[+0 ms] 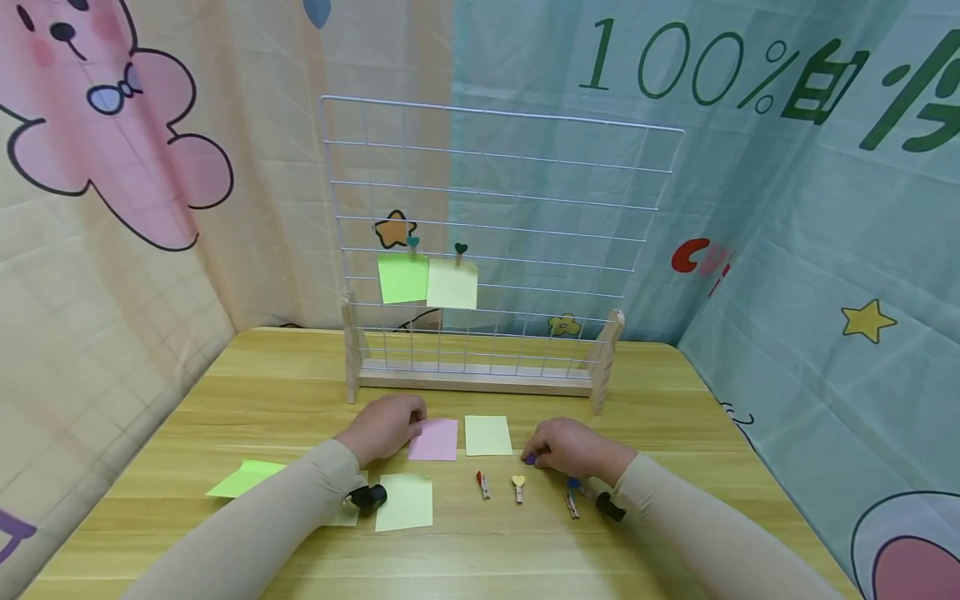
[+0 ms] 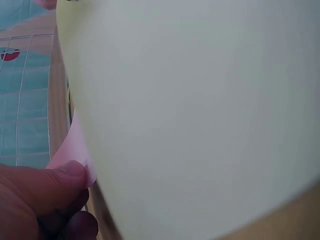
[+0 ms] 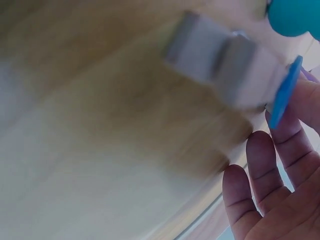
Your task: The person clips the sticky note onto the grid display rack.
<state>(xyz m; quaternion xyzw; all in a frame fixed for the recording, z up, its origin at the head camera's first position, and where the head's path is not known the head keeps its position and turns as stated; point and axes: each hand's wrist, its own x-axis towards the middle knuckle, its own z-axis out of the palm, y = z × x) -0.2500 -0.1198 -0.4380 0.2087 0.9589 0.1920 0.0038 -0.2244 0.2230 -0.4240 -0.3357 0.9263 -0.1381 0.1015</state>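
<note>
My left hand (image 1: 386,427) pinches the left edge of a pink sticky note (image 1: 437,440), which lies at the middle of the table. In the left wrist view the thumb (image 2: 72,172) presses on the pink note (image 2: 75,142), and a large pale note (image 2: 195,115) hides most of the rest. With its fingertips my right hand (image 1: 572,446) pinches a small purple clip (image 1: 531,459), largely covered by the fingers. A blue-topped wooden clip (image 1: 572,500) lies below that hand; close up, its blue top (image 3: 286,92) overlaps the fingers.
A wire grid rack (image 1: 480,383) on wooden feet stands behind, with a green note (image 1: 402,279) and a pale note (image 1: 452,287) clipped on. More notes (image 1: 487,436) lie around. A red clip (image 1: 482,485) and a yellow heart clip (image 1: 518,488) lie between the arms.
</note>
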